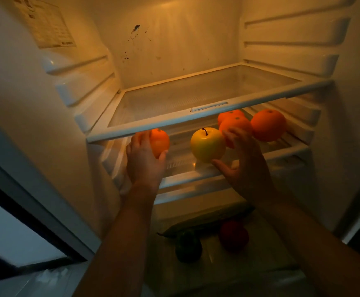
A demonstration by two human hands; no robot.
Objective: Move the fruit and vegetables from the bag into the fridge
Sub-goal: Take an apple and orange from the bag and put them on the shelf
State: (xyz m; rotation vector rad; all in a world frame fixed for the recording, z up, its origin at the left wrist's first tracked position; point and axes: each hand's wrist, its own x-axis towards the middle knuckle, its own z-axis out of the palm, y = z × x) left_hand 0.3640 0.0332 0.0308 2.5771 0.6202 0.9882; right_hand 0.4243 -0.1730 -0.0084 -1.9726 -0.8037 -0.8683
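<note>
I see left hand (pixel 144 159) curled round orange (pixel 161 142), right hand (pixel 246 168) pinching apple (pixel 208 144), both over middle shelf (pixel 196 179). 3 oranges (pixel 268 125) behind, 1 half hidden. Below, items (pixel 233 234) too dark to name.

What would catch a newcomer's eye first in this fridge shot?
The bright yellow apple, gripped by the right hand at the middle shelf, stands out first. The left hand holds an orange just to the apple's left. Behind the right hand, three more oranges cluster on that shelf's right side, under the glass shelf above.
</note>
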